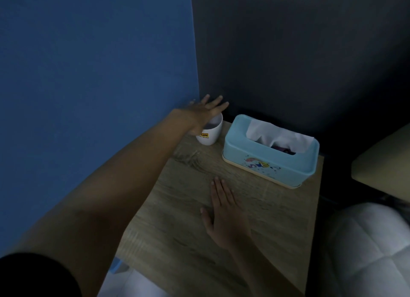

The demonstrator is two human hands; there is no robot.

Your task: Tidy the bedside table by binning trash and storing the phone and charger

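A wooden bedside table fills the middle of the view. At its far left corner stands a white cup with a yellow label. My left hand hovers over the cup's rim with its fingers spread, holding nothing. My right hand lies flat and open on the table top, palm down, near the middle. A light blue tissue box with a white tissue sticking out stands at the far right of the table. No phone or charger shows.
A blue wall runs along the left and a dark wall behind the table. A white quilted bed cover lies at the lower right, with a beige surface above it.
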